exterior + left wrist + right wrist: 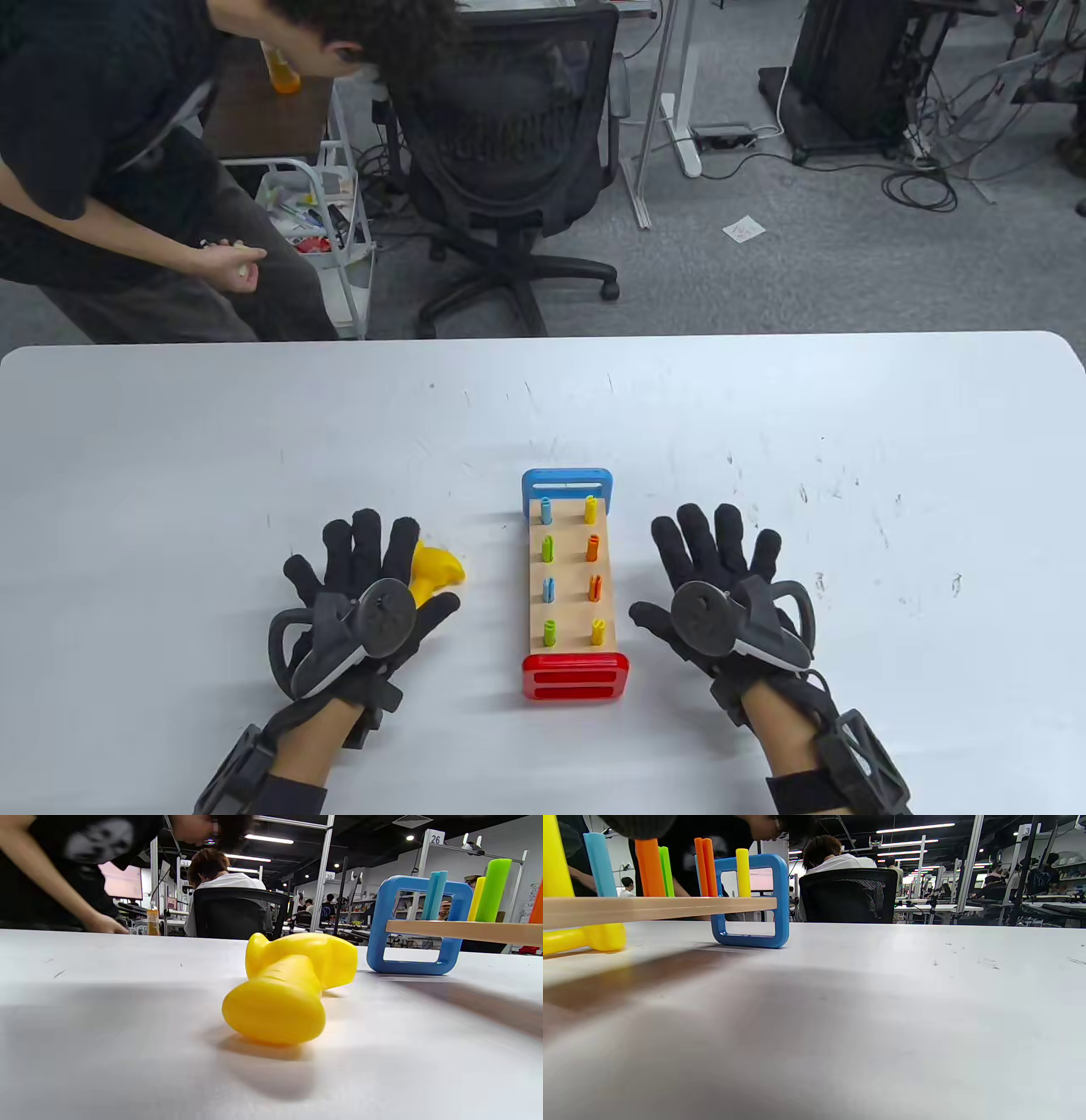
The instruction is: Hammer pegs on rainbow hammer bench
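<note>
hands: left (pixel 365 586), right (pixel 721 586) flat, fingers spread | hammer (pixel 288 993) untouched | sign "26" (pixel 433 836)

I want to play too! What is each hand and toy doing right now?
left hand: flat, fingers spread, over the hammer's handle.
right hand: flat, fingers spread, holding nothing.
yellow hammer: lying on its side.
pegs: all eight sticking up.
hammer bench: standing between the hands.
</note>
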A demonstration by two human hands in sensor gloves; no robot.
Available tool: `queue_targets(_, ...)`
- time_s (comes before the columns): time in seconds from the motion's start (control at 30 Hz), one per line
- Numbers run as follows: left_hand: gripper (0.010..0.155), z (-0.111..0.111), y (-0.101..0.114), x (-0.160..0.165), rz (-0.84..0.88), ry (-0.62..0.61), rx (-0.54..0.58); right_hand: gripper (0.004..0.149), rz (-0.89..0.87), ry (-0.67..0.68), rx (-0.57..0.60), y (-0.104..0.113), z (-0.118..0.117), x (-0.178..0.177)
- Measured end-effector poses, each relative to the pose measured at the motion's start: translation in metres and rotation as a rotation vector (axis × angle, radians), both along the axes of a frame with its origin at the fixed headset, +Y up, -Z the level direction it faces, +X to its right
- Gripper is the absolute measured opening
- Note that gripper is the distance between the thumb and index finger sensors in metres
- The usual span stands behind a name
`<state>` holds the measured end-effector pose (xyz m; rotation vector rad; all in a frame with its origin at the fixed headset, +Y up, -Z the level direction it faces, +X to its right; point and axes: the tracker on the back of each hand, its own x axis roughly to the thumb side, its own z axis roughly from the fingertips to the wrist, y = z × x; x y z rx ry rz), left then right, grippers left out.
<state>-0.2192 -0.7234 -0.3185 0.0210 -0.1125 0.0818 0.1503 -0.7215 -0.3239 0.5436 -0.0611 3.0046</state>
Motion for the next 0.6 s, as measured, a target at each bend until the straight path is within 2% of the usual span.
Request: queue_targets(0.6, 0.095, 0.0012, 0.0065, -0.0018, 0.035, -0.02, 0.006, 0.093, 0.018, 0.007, -0.053, -0.0023, -0.001, -0.0046)
